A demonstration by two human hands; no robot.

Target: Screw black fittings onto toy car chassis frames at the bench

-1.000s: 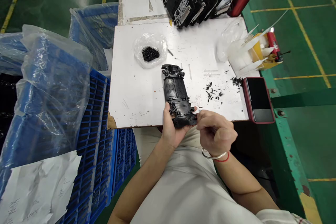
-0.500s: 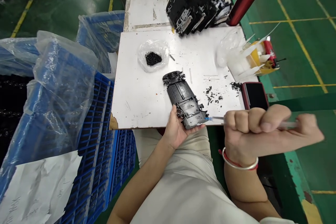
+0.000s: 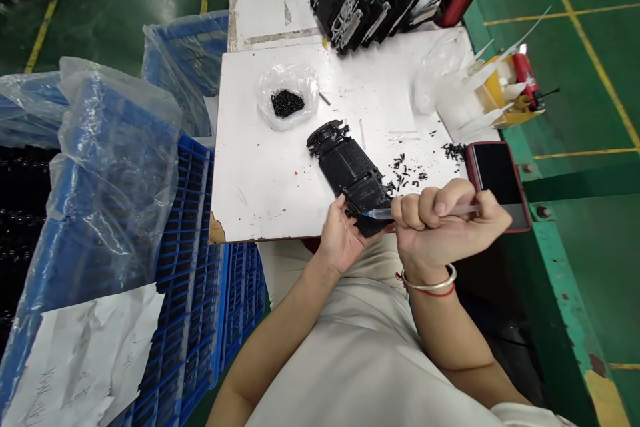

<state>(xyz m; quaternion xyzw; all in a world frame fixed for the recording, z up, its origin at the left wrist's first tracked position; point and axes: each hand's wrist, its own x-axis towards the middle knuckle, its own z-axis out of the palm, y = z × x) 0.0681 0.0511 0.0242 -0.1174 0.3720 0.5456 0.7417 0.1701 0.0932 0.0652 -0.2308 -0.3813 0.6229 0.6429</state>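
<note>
A black plastic toy car chassis [image 3: 350, 167] slants over the near edge of the white table, underside up. My left hand [image 3: 343, 237] grips its near end, thumb along the left side and fingers beneath. In my right hand [image 3: 447, 220] is a clear syringe [image 3: 381, 213] with a blue tip, held in a closed fist with the thumb end toward its plunger. The syringe points left, its tip at the near left part of the chassis by my left thumb. Whether the tip touches the plastic, I cannot tell.
An open plastic bag of small black parts [image 3: 287, 103] lies on the table [image 3: 245, 180]. Several black chassis [image 3: 370, 0] stand stacked at the back. Loose black bits [image 3: 407, 173], a red-cased phone [image 3: 495, 173] and a yellow box [image 3: 510, 93] are rightward; blue crates [image 3: 193, 180] stand left.
My right hand has moved left with the syringe, bringing its tip from the chassis's right near corner across to its left side. The chassis stays in my left hand.
</note>
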